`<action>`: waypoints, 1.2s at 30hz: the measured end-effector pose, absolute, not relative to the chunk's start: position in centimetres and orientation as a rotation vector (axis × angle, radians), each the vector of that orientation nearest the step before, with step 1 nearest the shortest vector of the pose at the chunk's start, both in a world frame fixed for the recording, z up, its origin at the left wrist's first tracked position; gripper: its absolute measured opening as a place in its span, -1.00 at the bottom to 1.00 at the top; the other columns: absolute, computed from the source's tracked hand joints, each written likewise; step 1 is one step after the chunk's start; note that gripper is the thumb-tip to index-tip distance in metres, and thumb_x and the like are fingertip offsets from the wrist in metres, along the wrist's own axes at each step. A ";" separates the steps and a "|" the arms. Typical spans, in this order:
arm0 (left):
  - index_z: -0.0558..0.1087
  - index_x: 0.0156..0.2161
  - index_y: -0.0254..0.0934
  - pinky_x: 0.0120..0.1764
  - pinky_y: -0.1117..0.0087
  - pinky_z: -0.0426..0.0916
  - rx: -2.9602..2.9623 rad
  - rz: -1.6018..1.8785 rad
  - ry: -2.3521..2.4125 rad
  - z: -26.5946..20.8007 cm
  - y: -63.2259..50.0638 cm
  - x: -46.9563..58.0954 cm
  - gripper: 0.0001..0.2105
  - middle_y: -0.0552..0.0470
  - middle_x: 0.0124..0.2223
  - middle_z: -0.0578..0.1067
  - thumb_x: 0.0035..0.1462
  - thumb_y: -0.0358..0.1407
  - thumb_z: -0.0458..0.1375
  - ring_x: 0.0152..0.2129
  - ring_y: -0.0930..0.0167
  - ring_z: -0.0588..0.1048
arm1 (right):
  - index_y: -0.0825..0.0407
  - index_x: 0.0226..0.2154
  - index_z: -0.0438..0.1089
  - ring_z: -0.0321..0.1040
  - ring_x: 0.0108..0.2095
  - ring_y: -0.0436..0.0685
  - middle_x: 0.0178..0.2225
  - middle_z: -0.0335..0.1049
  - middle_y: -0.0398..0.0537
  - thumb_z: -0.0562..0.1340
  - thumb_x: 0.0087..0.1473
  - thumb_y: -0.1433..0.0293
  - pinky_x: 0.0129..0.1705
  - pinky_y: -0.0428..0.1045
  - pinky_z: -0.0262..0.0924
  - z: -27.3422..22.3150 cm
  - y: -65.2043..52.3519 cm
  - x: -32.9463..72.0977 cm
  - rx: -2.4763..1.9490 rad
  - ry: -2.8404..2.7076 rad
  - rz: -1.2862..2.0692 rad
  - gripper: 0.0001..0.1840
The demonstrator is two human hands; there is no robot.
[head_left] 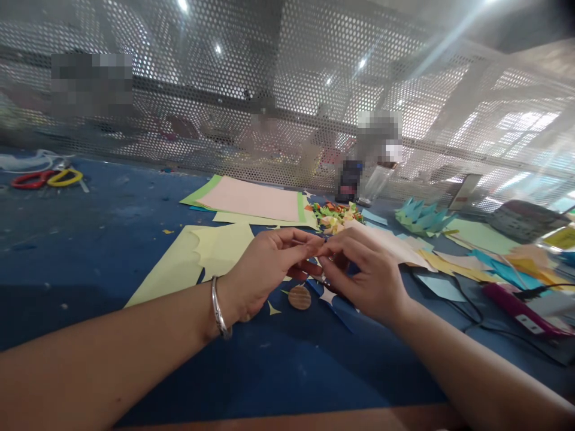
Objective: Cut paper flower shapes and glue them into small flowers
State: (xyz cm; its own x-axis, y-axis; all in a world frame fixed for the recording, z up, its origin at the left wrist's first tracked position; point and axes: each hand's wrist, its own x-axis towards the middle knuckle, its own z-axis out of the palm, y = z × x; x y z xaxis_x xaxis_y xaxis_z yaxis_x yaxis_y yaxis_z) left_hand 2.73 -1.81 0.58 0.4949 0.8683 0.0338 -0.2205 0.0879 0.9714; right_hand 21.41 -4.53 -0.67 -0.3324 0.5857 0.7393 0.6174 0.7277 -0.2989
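My left hand [281, 257], with a silver bangle [218, 308] on its wrist, is closed in a pinch over the middle of the table. Its fingertips meet those of my right hand [363, 269], which is closed too. Whatever lies between them is too small and covered to make out. Just below the hands rests a round brown striped disc [299, 297]. Beside it are a pale star-shaped paper scrap [328, 296], a small yellow-green scrap [273, 309] and a thin blue strip [339, 317].
Pink paper [251, 197] lies on green sheets; cut yellow paper [171, 263] is nearer. Behind my hands is a pile of coloured scraps [335, 214]. Scissors [33, 179] lie far left. At right are a folded teal paper piece [422, 216] and a corded purple power strip [516, 308]. Perforated metal [314, 143] stands behind.
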 end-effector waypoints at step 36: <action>0.60 -0.30 -0.32 -0.17 0.40 0.52 1.375 0.979 0.636 -0.6 -1.1 2.9 -0.77 0.01 -0.31 0.61 0.03 -0.19 0.41 -0.36 0.44 0.58 | 0.02 -0.29 0.42 0.30 -0.47 -0.03 -0.35 0.36 -0.14 0.28 0.17 0.42 -0.47 -0.09 0.24 -0.3 -4.6 21.5 -1.090 -1.849 0.136 -0.98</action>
State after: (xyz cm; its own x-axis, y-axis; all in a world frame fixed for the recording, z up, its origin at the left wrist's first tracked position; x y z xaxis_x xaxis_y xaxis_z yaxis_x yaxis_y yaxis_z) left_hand 2.91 -1.08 -0.57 0.4848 0.8587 0.1663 -0.1973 -0.0779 0.9772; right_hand 21.47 -4.55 -0.29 -0.1506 0.7272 0.6697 0.6215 0.5965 -0.5079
